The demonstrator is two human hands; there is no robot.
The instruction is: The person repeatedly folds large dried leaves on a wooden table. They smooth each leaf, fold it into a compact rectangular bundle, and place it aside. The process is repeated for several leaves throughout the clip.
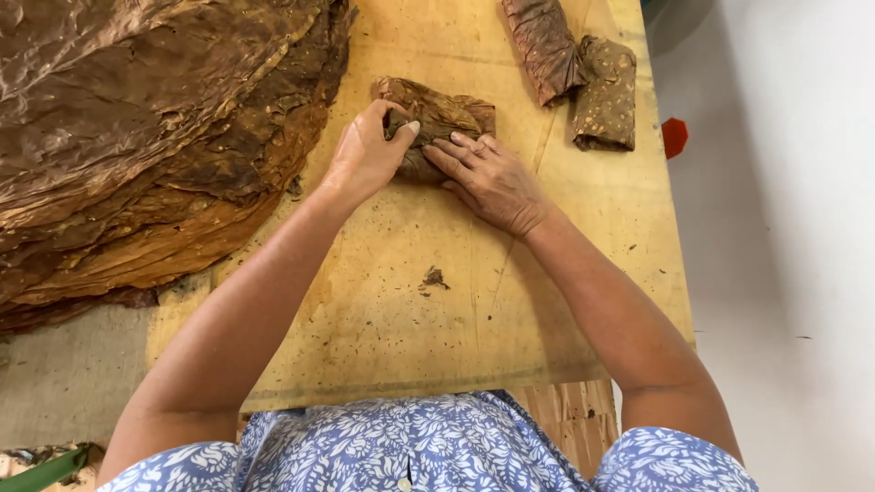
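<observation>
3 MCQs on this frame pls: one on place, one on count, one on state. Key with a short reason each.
1. Where is the big stack of brown leaves?
A. on the far right of the board
B. to the left of the hands
C. behind the rolled bundles

2. How many rolled leaf bundles lie at the board's far right corner?
A. two
B. four
C. none

3. What are the hands doing with the folded leaf?
A. both hover clear of it
B. only one touches it
C. both press on it

Key: 1 B, the stack fills the upper left; 2 A, two lie side by side; 3 C, left hand and right hand both rest on it on the wooden board.
</observation>
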